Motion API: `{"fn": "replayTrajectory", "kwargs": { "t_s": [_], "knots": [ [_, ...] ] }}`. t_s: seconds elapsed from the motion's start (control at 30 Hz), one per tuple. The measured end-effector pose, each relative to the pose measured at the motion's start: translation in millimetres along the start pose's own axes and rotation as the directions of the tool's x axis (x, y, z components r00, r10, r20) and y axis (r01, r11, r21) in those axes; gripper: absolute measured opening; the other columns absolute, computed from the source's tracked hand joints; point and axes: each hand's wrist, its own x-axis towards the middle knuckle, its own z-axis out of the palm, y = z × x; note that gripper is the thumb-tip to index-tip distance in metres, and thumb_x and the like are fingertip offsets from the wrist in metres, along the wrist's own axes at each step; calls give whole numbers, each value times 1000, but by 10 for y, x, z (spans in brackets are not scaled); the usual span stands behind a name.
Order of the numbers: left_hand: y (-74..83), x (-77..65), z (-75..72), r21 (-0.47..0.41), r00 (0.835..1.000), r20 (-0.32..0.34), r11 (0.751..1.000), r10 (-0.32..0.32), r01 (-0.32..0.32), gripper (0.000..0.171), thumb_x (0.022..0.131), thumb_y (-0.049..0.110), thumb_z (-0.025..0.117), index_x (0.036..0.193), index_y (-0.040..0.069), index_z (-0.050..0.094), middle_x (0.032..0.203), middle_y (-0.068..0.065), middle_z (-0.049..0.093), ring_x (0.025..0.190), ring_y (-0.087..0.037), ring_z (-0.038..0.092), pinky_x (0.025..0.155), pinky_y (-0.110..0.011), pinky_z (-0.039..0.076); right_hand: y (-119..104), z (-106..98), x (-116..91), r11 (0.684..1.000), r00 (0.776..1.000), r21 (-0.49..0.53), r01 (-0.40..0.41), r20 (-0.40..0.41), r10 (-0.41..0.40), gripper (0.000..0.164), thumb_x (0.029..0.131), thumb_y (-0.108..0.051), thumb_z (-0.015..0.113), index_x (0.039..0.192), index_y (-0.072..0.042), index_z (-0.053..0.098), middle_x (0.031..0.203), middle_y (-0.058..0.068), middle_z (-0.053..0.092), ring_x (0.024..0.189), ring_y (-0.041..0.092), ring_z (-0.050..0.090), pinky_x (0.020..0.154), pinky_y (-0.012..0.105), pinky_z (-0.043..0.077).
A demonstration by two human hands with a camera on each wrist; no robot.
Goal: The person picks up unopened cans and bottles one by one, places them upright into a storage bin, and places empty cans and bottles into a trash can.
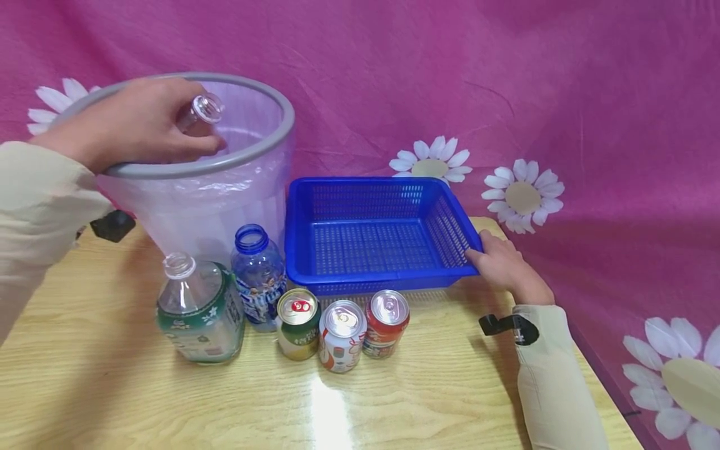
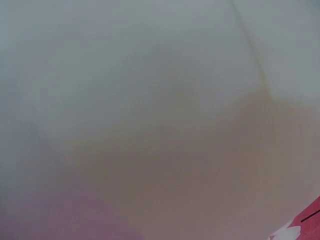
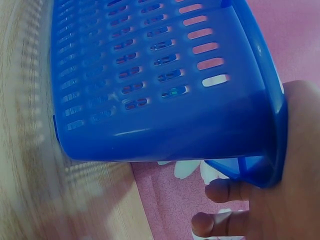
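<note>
My left hand [image 1: 152, 122] reaches over the grey rim of a bin [image 1: 281, 115] lined with a translucent bag. It grips a clear plastic bottle [image 1: 207, 108], whose open mouth pokes up between thumb and fingers; the rest is hidden. The left wrist view is too blurred to make out the grip. On the other side, my right hand [image 1: 509, 265] holds the right front corner of a blue plastic basket [image 1: 388, 275]. The right wrist view shows the basket's slotted wall [image 3: 200, 125] with the hand [image 3: 292, 200] at its rim. No objects lie inside the basket.
Before the bin stand a big green-labelled bottle [image 1: 202, 312] and a blue-necked bottle [image 1: 259, 275], both uncapped. A green can [image 1: 298, 331], a white can [image 1: 342, 340] and a red can [image 1: 387, 325] stand in front of the basket on the wooden table [image 1: 439, 387].
</note>
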Motion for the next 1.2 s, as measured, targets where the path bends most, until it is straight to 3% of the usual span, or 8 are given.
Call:
{"fn": "replayTrajectory", "kwargs": {
  "t_s": [0.33, 0.67, 0.9, 1.2],
  "knots": [
    [34, 56, 53, 25, 998, -33, 998, 61, -60, 40, 82, 42, 73, 107, 12, 61, 93, -9, 66, 86, -22, 56, 75, -33, 42, 71, 44, 4, 1000, 1000, 6, 0, -14, 0, 38, 99, -37, 39, 115, -4, 47, 101, 17, 58, 100, 35, 51, 79, 49, 40],
    [40, 47, 56, 12, 999, -20, 999, 48, -48, 41, 83, 43, 73, 109, 13, 61, 95, -9, 68, 88, -21, 57, 75, -34, 44, 75, 33, 21, 1000, 999, -5, 13, -37, -13, 34, 98, -35, 41, 110, -4, 48, 96, 17, 58, 97, 34, 53, 75, 44, 39],
    [39, 60, 67, 31, 996, -19, 996, 88, -87, 39, 82, 40, 74, 106, 12, 62, 94, -9, 66, 87, -22, 58, 77, -36, 44, 85, 26, 16, 1000, 999, -3, 10, -31, -10, 35, 98, -35, 40, 111, -4, 48, 98, 17, 58, 99, 36, 51, 79, 49, 40],
    [34, 73, 50, 4, 997, 24, 997, 77, -77, 46, 83, 42, 73, 114, 10, 65, 115, -19, 66, 108, -34, 60, 91, -51, 48, 73, 8, 13, 1000, 1000, -7, 6, -31, -6, 36, 98, -35, 40, 112, -3, 48, 100, 18, 58, 100, 36, 51, 78, 49, 40]
  ]
}}
